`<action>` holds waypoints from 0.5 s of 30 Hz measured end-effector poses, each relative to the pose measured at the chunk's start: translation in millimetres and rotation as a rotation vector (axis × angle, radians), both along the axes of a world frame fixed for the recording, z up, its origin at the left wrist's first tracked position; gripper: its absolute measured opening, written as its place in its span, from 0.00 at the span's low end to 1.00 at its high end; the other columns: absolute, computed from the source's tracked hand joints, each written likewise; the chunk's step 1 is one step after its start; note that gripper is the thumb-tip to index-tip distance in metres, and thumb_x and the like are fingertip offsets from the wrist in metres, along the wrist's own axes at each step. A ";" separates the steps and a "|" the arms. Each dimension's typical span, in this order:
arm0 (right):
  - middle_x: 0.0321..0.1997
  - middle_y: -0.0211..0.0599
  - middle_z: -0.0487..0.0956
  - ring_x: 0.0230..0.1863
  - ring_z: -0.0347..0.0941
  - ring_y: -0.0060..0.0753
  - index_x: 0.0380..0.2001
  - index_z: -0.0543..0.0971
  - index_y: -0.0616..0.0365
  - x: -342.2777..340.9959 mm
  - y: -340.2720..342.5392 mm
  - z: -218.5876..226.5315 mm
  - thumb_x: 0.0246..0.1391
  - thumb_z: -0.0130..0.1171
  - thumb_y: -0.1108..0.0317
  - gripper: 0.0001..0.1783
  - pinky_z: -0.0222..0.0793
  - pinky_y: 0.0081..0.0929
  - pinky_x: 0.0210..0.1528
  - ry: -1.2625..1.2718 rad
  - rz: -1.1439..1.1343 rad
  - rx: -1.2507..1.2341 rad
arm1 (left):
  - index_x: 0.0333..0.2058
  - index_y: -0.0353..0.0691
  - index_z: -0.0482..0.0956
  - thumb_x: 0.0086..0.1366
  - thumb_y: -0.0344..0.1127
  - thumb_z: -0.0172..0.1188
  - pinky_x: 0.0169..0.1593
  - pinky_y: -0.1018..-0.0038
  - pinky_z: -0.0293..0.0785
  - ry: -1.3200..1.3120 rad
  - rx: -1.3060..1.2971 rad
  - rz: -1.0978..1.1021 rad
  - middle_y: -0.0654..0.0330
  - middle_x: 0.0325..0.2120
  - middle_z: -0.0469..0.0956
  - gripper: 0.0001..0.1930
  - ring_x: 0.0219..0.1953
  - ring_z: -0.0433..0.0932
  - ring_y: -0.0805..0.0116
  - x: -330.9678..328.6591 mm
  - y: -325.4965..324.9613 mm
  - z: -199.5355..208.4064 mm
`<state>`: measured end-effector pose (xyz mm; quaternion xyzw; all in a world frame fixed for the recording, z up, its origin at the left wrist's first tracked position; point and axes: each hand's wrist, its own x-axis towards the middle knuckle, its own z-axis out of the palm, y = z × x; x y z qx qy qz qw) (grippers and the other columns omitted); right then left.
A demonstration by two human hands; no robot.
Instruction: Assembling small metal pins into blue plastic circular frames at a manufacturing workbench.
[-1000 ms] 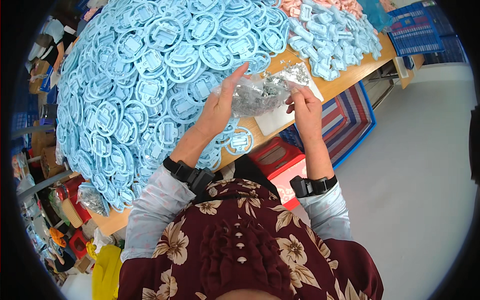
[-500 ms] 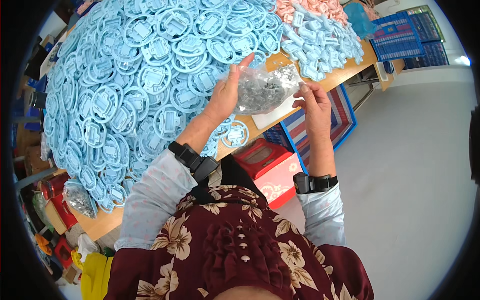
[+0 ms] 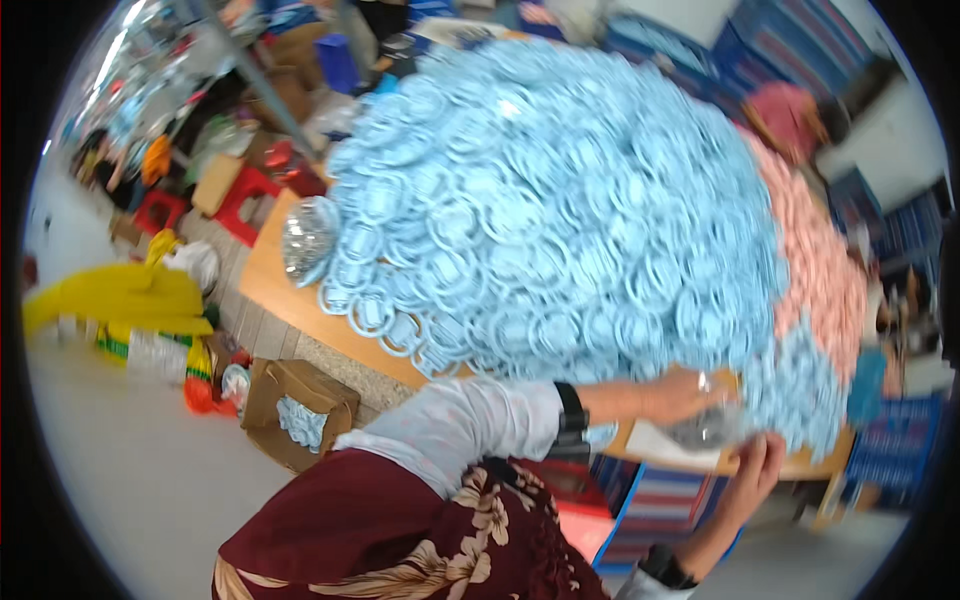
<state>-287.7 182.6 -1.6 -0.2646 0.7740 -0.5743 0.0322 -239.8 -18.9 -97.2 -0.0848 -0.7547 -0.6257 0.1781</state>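
Between my hands is a clear plastic bag (image 3: pixel 708 428) of small grey, shiny pieces, blurred by motion. My left hand (image 3: pixel 675 396) is closed on its upper left side. At the bag's right edge, my right hand (image 3: pixel 757 470) has bent fingers, seemingly pinching the plastic. A white sheet or board (image 3: pixel 655 442) lies under the bag at the table's edge. Beyond my left hand rises a large heap of light blue plastic rings (image 3: pixel 560 220) with moulded centres. Smaller light blue parts (image 3: pixel 795 385) lie right of the bag.
Pink parts (image 3: pixel 815 270) are piled at the far right, with a person in pink (image 3: pixel 785 120) behind. Another bag of shiny pieces (image 3: pixel 308 240) rests on the wooden table's (image 3: pixel 270 265) left end. A cardboard box (image 3: pixel 270 430) with light blue parts stands on the floor, near yellow bags (image 3: pixel 110 300).
The view has swung left, showing more of the heap, the floor and the person behind. Both hands stay at the bag, which now appears lower right.
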 end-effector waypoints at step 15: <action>0.30 0.25 0.68 0.23 0.64 0.15 0.43 0.71 0.55 53.6 -129.0 67.1 0.66 0.55 0.60 0.11 0.63 0.17 0.24 -0.206 0.592 -0.397 | 0.32 0.35 0.72 0.78 0.51 0.40 0.42 0.71 0.70 0.119 0.562 0.581 0.61 0.24 0.77 0.25 0.31 0.75 0.70 168.3 -78.5 131.5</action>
